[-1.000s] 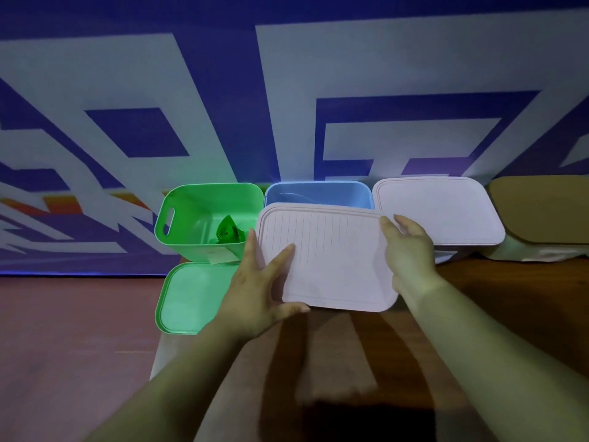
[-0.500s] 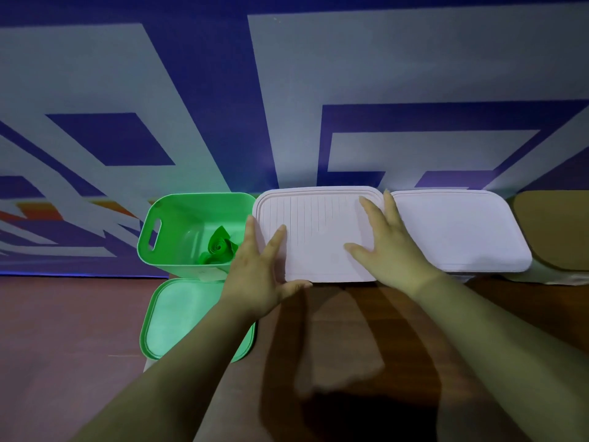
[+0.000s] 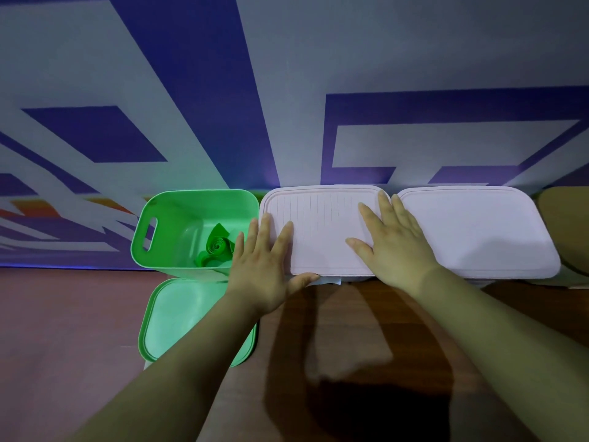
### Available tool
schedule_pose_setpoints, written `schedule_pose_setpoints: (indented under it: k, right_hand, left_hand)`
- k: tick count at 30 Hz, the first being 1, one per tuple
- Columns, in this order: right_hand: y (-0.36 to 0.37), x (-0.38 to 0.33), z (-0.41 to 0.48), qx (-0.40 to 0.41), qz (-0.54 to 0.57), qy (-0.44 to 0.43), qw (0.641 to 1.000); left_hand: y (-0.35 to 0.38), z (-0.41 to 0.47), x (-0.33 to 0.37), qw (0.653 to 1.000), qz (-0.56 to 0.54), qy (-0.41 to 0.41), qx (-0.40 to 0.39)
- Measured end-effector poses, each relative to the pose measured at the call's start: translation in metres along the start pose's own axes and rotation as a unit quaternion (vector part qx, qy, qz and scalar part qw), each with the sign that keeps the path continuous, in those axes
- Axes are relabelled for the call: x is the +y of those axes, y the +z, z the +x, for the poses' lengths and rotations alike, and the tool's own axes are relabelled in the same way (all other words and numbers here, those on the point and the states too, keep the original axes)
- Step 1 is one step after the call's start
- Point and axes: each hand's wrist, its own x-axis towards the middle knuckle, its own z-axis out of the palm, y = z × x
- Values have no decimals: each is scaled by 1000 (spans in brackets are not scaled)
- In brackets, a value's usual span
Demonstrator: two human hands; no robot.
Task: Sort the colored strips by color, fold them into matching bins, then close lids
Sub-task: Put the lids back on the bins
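**Pressing at twelve o'clock**

A pale ribbed lid point(image 3: 318, 231) sits at 12 o'clock, a plain lid point(image 3: 471, 231) at 2, the open green bin point(image 3: 178, 215) at 10, its green lid point(image 3: 178, 317) at 8. Left hand point(image 3: 264, 269) and right hand point(image 3: 396, 247) press the ribbed lid, fingers straight (gripping nothing). Green strips point(image 3: 216, 247) curl inside the green bin.

One wide-angle head view looks forward and down, close over the desk point(image 3: 350, 314), facing the patterned wall point(image 3: 287, 90)
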Motion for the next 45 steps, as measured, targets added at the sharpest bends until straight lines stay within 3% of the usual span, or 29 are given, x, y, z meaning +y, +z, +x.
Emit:
schedule_pose_setpoints:
  k: [28, 35, 40, 43, 45]
  right_hand:
    - [0, 0, 1, -32, -30, -8, 999]
    - [-11, -33, -38, 60, 19, -38, 997]
    - [22, -85, -90, 131, 56, -112, 983]
    - [52, -117, -113, 92, 70, -126, 985]
    - [70, -135, -117, 14, 72, -120, 990]
  left_hand:
    - [-11, 9, 0, 998, -17, -45, -31]
    - [-10, -50, -27, 995, -72, -48, 53]
    - [20, -128, -67, 984, -105, -124, 76]
    - [42, -163, -94, 980, -89, -175, 23]
    - [53, -178, -113, 976, -75, -206, -10]
